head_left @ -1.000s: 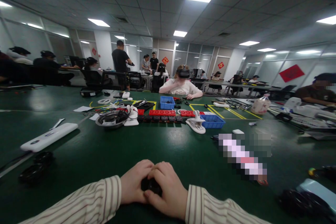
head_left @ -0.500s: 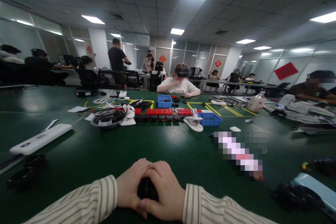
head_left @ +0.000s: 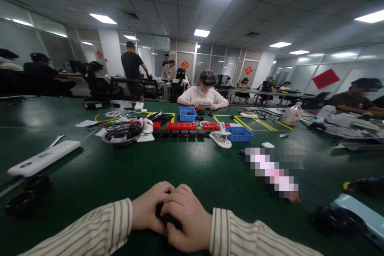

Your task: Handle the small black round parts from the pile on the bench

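Close to me, over the green table, both hands are closed around a small black object (head_left: 172, 221). Only a dark strip of it shows between my fingers, so its kind cannot be made out. My left hand (head_left: 150, 209) grips it from the left, its fingertips partly hidden behind the other hand. On the right side, my right hand (head_left: 189, 219) has its fingers curled over the top and its thumb low in front. The two hands touch each other.
Across the green table (head_left: 135, 168) stand red-and-black socket strips (head_left: 181, 125), blue baskets (head_left: 239, 134) and a white clip stand (head_left: 221, 138). A metal bowl of cables (head_left: 120, 136) lies left of them. Black coils (head_left: 28, 196) and a white bar (head_left: 45, 157) are at left. A person (head_left: 204, 96) sits opposite.
My right hand's fingers have curled in and now cover more of the black object. The person opposite has lowered a hand from the face to the table.
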Demonstrator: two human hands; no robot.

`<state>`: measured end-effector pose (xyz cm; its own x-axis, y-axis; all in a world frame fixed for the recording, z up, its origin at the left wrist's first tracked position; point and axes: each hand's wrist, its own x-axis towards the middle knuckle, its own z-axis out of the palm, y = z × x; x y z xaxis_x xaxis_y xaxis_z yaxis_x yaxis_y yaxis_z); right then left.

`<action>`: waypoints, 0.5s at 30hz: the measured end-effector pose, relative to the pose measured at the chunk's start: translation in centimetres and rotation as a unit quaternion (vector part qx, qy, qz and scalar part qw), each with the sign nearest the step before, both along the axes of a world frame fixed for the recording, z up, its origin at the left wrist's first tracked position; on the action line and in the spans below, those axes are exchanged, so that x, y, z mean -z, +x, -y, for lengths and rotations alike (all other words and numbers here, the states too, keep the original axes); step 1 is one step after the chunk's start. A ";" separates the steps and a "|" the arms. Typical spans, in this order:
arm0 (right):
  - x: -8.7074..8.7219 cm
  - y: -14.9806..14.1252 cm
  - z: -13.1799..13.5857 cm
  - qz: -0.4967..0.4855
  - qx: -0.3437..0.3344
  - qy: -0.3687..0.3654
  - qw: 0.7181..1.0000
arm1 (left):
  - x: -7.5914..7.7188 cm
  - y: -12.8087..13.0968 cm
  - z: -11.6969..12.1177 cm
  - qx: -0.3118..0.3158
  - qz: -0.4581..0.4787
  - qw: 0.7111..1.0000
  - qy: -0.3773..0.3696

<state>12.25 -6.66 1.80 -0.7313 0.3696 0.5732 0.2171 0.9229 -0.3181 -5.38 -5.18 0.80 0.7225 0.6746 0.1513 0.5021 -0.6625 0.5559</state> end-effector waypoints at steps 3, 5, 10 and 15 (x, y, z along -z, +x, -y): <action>0.1 -0.1 -0.1 -0.017 -0.066 0.027 0.997 | 0.0 0.1 -0.1 0.003 0.003 1.000 -0.004; 0.0 -0.1 0.0 -0.027 -0.084 0.034 0.995 | 0.0 0.1 -0.1 0.001 0.013 1.000 -0.004; -0.7 0.0 0.3 -0.051 -0.031 -0.002 0.998 | 0.2 0.0 0.0 0.024 0.046 0.999 0.006; 0.1 -0.2 0.2 -0.038 0.095 -0.032 0.994 | 0.1 -0.1 0.2 0.001 0.056 0.998 0.010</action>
